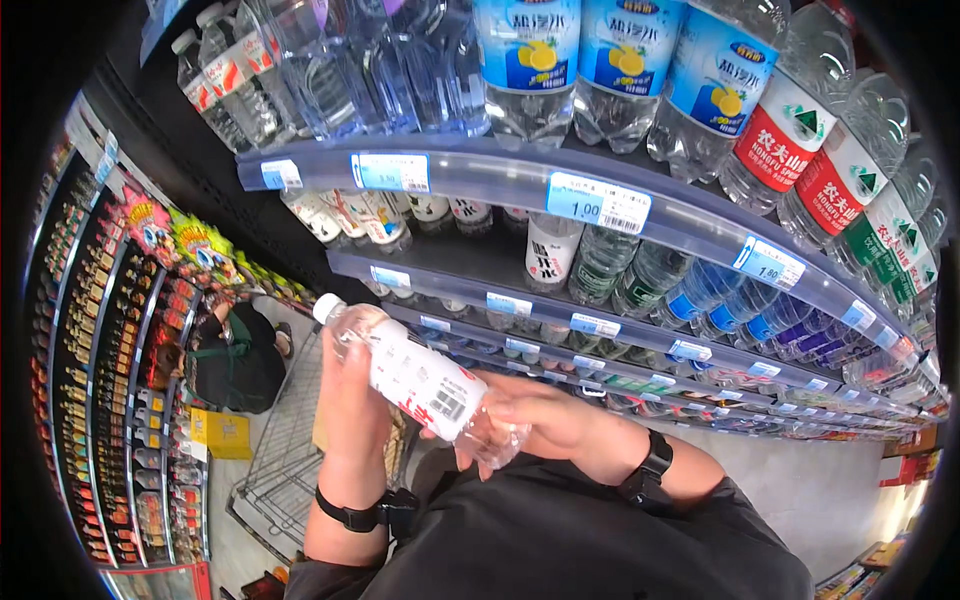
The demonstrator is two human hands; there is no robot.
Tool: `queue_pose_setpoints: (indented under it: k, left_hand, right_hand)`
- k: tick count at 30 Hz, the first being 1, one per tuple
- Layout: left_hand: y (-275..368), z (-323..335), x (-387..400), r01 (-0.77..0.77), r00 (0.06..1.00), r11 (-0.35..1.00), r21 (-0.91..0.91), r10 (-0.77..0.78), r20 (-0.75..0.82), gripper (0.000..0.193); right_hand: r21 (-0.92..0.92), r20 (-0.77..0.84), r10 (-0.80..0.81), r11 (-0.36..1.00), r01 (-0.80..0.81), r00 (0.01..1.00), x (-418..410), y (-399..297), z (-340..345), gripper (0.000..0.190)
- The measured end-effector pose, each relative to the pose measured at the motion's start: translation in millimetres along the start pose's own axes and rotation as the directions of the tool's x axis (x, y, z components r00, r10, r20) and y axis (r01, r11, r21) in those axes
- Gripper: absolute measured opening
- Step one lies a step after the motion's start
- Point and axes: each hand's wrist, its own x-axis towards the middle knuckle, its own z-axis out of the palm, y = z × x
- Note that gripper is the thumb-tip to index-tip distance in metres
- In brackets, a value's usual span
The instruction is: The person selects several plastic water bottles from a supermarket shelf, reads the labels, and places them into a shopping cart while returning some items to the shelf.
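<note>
Between my two hands, in front of my chest, lies a clear plastic bottle (427, 371) with a white cap and a white label that bears red writing and a barcode. It is tilted, cap to the upper left and base to the lower right. My left hand (351, 397) grips the bottle near its shoulder, just below the cap. My right hand (525, 412) holds the base end, with the thumb laid over the clear plastic. A similar white-labelled bottle (553, 251) stands on the second shelf, beside green-labelled bottles (604, 262).
Shelf edges (480, 169) with price tags curve across in front of me. Large blue-labelled bottles (531, 45) fill the top shelf. A wire shopping cart (281, 442) stands at my left. Beyond it a person (236, 360) crouches near a yellow box (223, 433) and bottle-lined shelves (97, 352).
</note>
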Motion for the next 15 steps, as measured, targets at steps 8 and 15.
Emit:
queue_pose_setpoints:
  k: [8,15]
  left_hand:
    - [7.4,-6.1,18.1,-0.091,0.986,0.995,-0.046,0.096,0.135,0.068]
    - [12.3,-23.7,35.9,-0.019,0.984,0.972,-0.232,0.059,0.17,0.088]
  right_hand:
    - [0.076,-0.03,-0.096,0.992,0.098,0.995,8.2,-20.8,19.4,0.077]
    - [0.025,-0.111,-0.12,0.992,0.124,0.987,14.8,-31.4,31.2,0.077]
